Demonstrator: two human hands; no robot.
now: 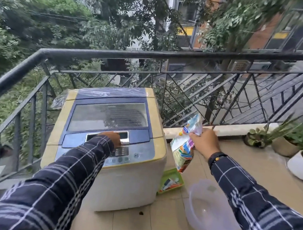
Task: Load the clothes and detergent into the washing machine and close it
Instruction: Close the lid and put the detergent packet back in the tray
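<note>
A top-loading washing machine (108, 138) stands on a tiled balcony beside a black metal railing (152, 55), its glass lid (108, 117) shut. The left hand (113, 137) rests on the lid's front handle; whether its fingers curl around it cannot be told. The right hand (204, 140) grasps a detergent packet (184, 147) by its top, just right of the machine. A clear plastic tub (210, 208) sits on the floor below.
</note>
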